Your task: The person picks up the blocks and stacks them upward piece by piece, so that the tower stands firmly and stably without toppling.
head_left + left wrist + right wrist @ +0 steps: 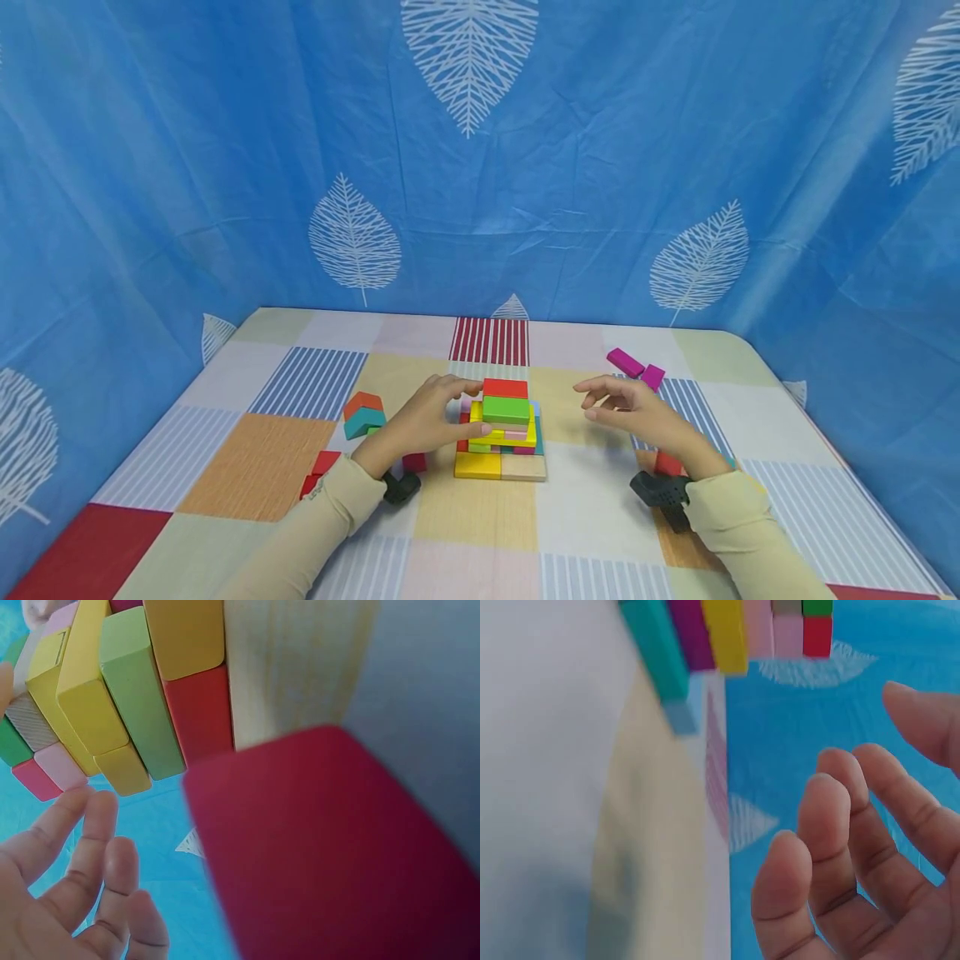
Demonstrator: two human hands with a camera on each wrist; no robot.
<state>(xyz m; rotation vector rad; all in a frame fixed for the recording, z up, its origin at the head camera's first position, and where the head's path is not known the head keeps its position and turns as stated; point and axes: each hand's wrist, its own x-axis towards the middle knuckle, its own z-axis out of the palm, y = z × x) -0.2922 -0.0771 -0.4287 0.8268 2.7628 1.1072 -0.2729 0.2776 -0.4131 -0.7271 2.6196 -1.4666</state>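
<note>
A stepped stack of coloured wooden blocks stands mid-table, with a red block (506, 388) and a green block (506, 409) at its top. Its bottom front shows a yellow block (477, 466) beside a plain wood one (523, 467). My left hand (427, 414) is at the stack's left side, fingertips by the upper blocks and thumb low at the front. In the left wrist view its loosely bent fingers (105, 877) reach a pink block (60, 766). My right hand (637, 410) hovers right of the stack, holding nothing, its fingers (825, 825) relaxed and apart from the blocks.
Left of the stack lie orange (363, 404) and teal (363, 422) blocks, with red blocks (325, 462) nearer me. A dark red block (414, 462) sits by my left wrist. Two purple blocks (626, 362) lie back right; a red block (668, 463) is beside my right wrist.
</note>
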